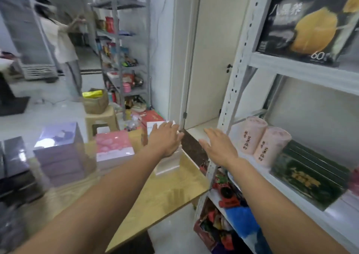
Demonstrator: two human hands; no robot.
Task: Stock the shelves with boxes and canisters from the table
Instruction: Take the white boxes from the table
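I see L hand (165,139) flat, fingers straight, holding nothing, over white box (168,165) near table (171,192) far R edge; contact unclear. R hand (219,147) spread, empty, btw table edge and shelf upright (233,82). Pink canisters (252,135) on shelf just beyond.

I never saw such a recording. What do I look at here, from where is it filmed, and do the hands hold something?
No machine: a person wears one camera on the head, so you see their own arms. The left hand reaches over a white box on the wooden table; the right hand hovers near the shelves. Both are open and hold nothing. A pink box and a purple box also stand on the table. Two pink canisters stand on the shelves.
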